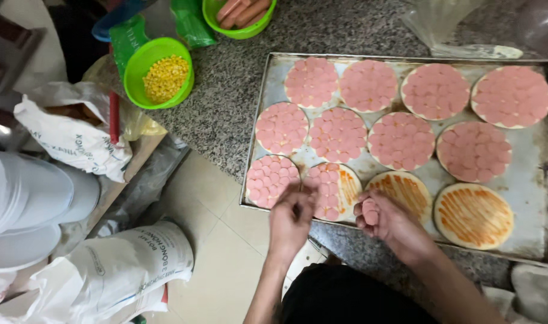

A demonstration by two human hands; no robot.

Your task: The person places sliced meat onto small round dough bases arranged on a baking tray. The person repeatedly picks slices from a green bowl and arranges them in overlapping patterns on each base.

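Observation:
A metal baking tray (538, 198) lies on a speckled granite counter, holding several small round pizza bases. Most are fully covered with pink sausage slices (401, 140). One base in the front row (334, 191) is half covered; two to its right (473, 215) show only orange sauce. My left hand (292, 217) hovers at the half-covered base, its fingertips pinched over the slices. My right hand (386, 221) is closed on a small stack of sausage slices (370, 211) just right of that base.
A green bowl of corn kernels (161, 74) and a green bowl of whole sausages (240, 13) stand at the counter's far left. Clear plastic bags (442, 24) lie beyond the tray. White sacks (112, 270) and stacked white containers (22, 204) sit on the left.

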